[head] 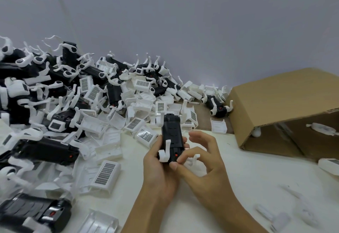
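Observation:
A black plastic toy body (172, 133) with a red dot at its near end stands above the table in front of me. White curved leg pieces are clipped to it; one white leg (165, 152) hangs at its near left side. My left hand (158, 168) grips the body from below and the left. My right hand (200, 159) pinches the body's near end between thumb and forefinger, its other fingers spread loosely. Another white leg piece (192, 159) shows beneath my right fingers.
A big heap of black toy bodies and white parts (77, 104) fills the table's left and back. White grilled covers (106, 173) lie near my left arm. An open cardboard box (286, 104) lies on its side at the right. Loose white pieces (275, 214) sit lower right.

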Demonstrator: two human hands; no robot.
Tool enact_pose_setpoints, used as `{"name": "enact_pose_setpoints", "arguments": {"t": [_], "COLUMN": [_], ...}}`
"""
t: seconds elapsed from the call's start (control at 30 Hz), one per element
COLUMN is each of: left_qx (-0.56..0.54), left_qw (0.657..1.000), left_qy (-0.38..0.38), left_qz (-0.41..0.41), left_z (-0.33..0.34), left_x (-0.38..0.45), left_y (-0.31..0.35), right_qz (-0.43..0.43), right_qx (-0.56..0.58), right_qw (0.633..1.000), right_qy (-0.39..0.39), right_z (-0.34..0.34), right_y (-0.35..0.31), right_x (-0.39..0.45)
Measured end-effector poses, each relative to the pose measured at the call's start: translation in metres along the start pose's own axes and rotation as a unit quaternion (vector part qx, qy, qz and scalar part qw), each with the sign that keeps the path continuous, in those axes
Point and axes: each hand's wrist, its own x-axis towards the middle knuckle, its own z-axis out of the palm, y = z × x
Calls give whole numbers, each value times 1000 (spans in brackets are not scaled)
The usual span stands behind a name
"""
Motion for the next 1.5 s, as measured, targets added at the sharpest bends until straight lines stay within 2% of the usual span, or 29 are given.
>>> {"name": "enact_pose_setpoints", "arguments": {"t": [0.33,0.43,0.5,0.57,0.63,0.67,0.7,0.73,0.77,0.8,0.87,0.9,0.93,0.97,1.03,1.1,1.17,1.2,1.27,1.33,1.5], "left_qx": [-23,4,135,338,452,512,584,656,716,760,819,835,844,839,774,642,532,507,486,470,474], "left_qw": [1000,999,984,921,856,803,721,620,535,487,444,439,443,462,552,671,757,781,805,823,821], "left_qy": [11,27,27,18,28,72,148,237,310,356,357,330,299,275,235,174,84,46,0,-9,6], "left_qz": [13,41,111,195,252,295,340,360,326,242,69,37,51,90,201,328,370,362,340,321,320], "left_z": [-2,3,7,9,8,4,0,-6,-12,-17,-24,-28,-31,-30,-27,-17,-3,1,2,-1,-2], "left_x": [5,5,1,-8,-17,-22,-27,-32,-38,-43,-48,-50,-51,-49,-41,-39,-37,-37,-34,-32,-30], "left_y": [-1,-3,-4,-5,0,6,14,24,36,45,55,53,50,49,46,38,25,17,6,2,2], "right_qz": [29,121,193,237,255,262,271,280,287,289,290,291,292,292,290,289,292,290,283,277,270], "right_qx": [-19,72,148,197,230,238,242,243,241,239,240,239,238,238,244,255,262,261,261,258,245], "right_qw": [999,990,970,951,939,935,932,929,927,927,926,926,926,926,925,923,920,921,923,925,931], "right_qy": [6,13,8,-7,-7,0,9,17,23,24,22,20,18,17,17,12,3,-1,-6,-2,-5], "right_z": [-3,-5,-6,-8,-9,-10,-11,-12,-13,-14,-15,-15,-15,-15,-15,-15,-14,-14,-14,-14,-13], "right_y": [-5,-9,-12,-14,-15,-15,-15,-14,-12,-11,-10,-10,-10,-10,-10,-10,-9,-9,-7,-5,-4], "right_x": [0,4,8,11,12,13,13,13,13,14,14,14,15,15,15,15,14,13,13,12,13]}}
